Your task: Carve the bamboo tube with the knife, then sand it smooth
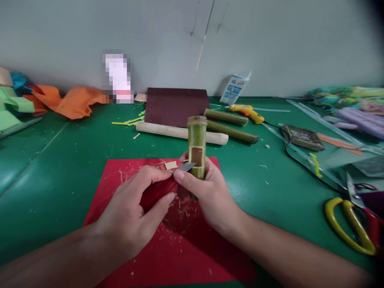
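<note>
My right hand [210,192] is wrapped round the lower part of a short green bamboo piece [197,140], holding it upright over a red mat [186,248]. A square window is cut in the bamboo's side. My left hand [135,212] grips a red-handled knife [159,190]. Its grey blade [186,167] points right and touches the bamboo just below the window, with my right thumb against the blade. A small pale offcut [171,165] lies on the mat beside the blade, among shavings.
On the green table [60,160] behind lie a pale wooden rod [180,132], two green bamboo sticks [232,132], a dark maroon sheet [175,105] and a yellow glue gun [247,112]. Yellow-handled scissors [348,224] lie at the right; orange and green papers [72,102] at the far left.
</note>
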The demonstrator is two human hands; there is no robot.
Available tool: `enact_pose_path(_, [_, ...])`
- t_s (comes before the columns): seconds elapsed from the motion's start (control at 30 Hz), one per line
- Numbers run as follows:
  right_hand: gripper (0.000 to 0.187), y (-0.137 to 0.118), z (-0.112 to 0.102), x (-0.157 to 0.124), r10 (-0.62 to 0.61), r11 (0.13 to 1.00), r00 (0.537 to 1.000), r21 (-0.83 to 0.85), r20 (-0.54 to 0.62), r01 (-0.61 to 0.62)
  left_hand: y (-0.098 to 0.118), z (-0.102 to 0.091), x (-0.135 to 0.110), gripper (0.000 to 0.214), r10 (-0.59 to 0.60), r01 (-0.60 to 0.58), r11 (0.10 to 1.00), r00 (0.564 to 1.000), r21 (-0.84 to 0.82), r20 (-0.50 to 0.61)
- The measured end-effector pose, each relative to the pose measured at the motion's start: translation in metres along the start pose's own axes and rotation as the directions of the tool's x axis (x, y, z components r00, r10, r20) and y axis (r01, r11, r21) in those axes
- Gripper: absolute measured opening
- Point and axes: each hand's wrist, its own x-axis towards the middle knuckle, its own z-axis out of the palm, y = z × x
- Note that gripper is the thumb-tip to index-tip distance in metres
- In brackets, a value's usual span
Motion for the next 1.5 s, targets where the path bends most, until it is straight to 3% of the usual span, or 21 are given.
enact_pose_path(0.17, [0.027,0.002,0.001,-0.001,0.044,0.999,0.999,0.032,0.005,-0.044,-0.002,0.003,-0.001,0.028,0.016,-0.015,0.999,1.000,0.033,-0.015])
enact_pose_path(0.53, [0.027,0.004,0.007,-0.004,0.018,1.000,1.000,0.011,-0.020,-0.018,0.006,0.008,0.002,0.024,-0.007,0.005,0.999,0.999,-0.051,-0.053])
enact_pose_path(0.97, [0.030,-0.001,0.012,-0.008,0.046,0.995,0.996,-0.081,-0.074,-0.052,0.002,0.011,0.004,0.025,0.016,-0.019,1.000,0.995,-0.020,-0.099])
enact_pose_path(1.13, [0.028,-0.002,0.006,-0.002,0.019,0.996,0.998,-0.086,-0.059,-0.024,0.000,0.012,0.004,0.028,-0.002,-0.001,0.999,0.996,-0.036,-0.085])
enact_pose_path(1.27, [0.029,-0.001,0.000,0.002,-0.022,0.996,0.993,-0.087,-0.116,0.012,-0.002,0.010,0.004,0.029,-0.011,0.010,1.000,0.999,-0.015,-0.052])
enact_pose_path(1.5, [0.032,-0.006,-0.005,0.004,-0.138,0.968,0.985,-0.227,-0.105,0.111,-0.002,0.006,0.001,0.029,0.007,-0.007,1.000,1.000,0.004,-0.013])
